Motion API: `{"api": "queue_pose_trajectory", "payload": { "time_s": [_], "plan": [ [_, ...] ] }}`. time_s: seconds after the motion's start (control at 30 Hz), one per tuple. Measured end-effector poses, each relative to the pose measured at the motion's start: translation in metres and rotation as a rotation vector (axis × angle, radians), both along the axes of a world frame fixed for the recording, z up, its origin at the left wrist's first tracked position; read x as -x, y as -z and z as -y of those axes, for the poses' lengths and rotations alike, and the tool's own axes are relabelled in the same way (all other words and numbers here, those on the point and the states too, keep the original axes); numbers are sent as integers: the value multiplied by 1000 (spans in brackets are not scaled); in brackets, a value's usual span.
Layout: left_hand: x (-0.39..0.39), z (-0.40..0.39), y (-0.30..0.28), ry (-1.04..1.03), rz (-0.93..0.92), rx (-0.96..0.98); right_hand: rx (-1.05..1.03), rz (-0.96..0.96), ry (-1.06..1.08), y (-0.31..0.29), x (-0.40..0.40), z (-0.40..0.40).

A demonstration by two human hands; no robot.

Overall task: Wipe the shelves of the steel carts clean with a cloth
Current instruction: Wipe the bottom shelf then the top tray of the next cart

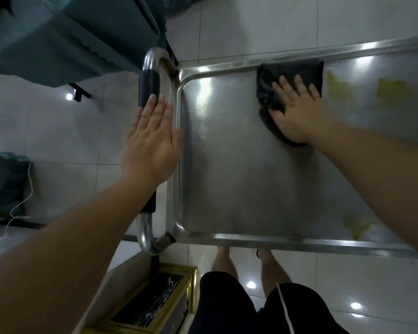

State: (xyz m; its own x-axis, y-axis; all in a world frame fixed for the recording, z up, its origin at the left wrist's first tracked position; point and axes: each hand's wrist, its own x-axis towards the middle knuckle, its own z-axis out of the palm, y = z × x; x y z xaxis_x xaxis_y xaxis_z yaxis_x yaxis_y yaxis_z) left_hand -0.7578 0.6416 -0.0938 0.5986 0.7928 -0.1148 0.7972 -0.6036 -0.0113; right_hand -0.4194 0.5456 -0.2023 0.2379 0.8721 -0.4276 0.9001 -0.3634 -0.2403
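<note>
Two flat hands: right hand (293,109) presses cloth (275,92) beside yellow smears (391,91); left hand (152,141) over handle (149,90).

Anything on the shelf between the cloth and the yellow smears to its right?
Head view: only a narrow strip of bare steel shelf separates the dark cloth from the nearest yellow smear.

No readable text, label, brand, number or sign shows on anything in view
</note>
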Motion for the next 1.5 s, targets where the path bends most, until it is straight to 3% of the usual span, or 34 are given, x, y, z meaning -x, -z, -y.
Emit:
{"api": "queue_pose_trajectory", "payload": {
  "time_s": [0.23, 0.37, 0.53, 0.7, 0.83, 0.93, 1.1, 1.33, 1.5],
  "plan": [
    [1, 1, -3, -3, -14, 26, -39, 4, -172, -4, 74, 208],
    [1, 2, -4, 1, 6, 34, -12, 40, -229, -7, 76, 300],
    [-1, 2, -3, 10, -3, 15, -27, 59, -338, -4, 22, 260],
    [-4, 3, -5, 0, -27, 16, -84, 44, -101, -2, -39, 132],
    [-8, 5, -10, -10, -39, 28, 39, 53, 36, 2, -102, 30],
    [-11, 6, -14, -25, -44, 40, 80, 43, 60, 4, -118, 4],
    [-11, 7, -17, -32, -45, 70, 19, 32, 11, -3, -75, 78],
    [-7, 4, -12, -22, -37, 61, -17, 65, -194, -13, 22, 312],
    [-5, 3, -9, -15, -42, 41, 1, 55, -335, -16, -9, 317]
  ]
}}
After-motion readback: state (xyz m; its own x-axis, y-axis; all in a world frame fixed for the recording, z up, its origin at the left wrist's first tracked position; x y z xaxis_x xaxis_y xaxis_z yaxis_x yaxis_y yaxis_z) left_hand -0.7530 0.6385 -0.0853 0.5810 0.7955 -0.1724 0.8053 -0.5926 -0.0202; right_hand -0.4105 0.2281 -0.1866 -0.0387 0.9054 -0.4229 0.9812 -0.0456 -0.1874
